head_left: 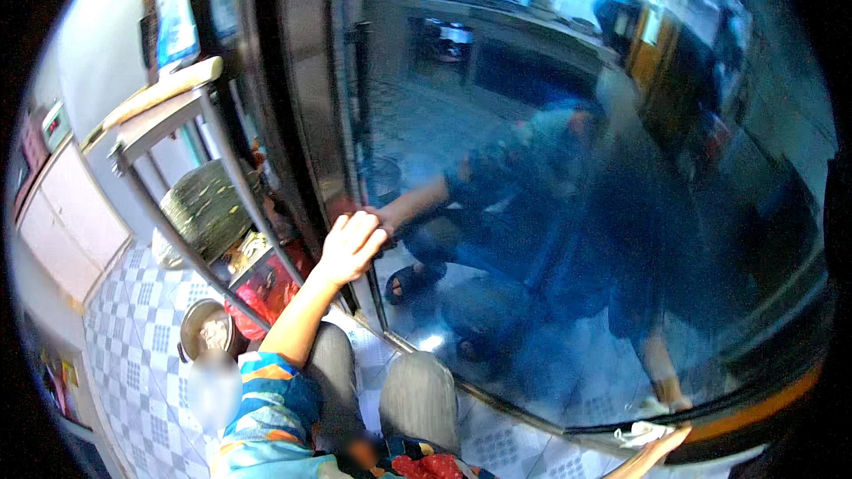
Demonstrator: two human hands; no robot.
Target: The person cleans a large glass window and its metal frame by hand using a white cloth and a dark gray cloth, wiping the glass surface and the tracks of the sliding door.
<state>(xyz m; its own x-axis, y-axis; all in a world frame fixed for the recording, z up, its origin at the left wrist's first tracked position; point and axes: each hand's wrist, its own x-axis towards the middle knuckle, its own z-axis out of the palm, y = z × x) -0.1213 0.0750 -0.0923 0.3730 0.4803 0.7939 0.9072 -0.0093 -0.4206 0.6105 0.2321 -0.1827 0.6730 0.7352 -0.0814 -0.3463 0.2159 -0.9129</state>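
Note:
I crouch before a large glass door [550, 213] in a dark metal frame, which mirrors me and the room behind. My left hand [351, 246] reaches up and curls its fingers over the door's left edge [355, 168], meeting its own reflection. My right hand [655, 452] shows only partly at the bottom edge of the picture. Its fingers lie on a white cloth [641, 433] pressed to the lower door frame [763, 408]. My knees in grey trousers [417, 395] are just short of the glass.
A metal rack [164, 137] stands at the left with a green striped gourd [206, 204] and red bags [264, 288] under it. A metal pot [202, 326] sits on the checked tile floor [133, 346]. A pale cabinet [67, 226] lines the left wall.

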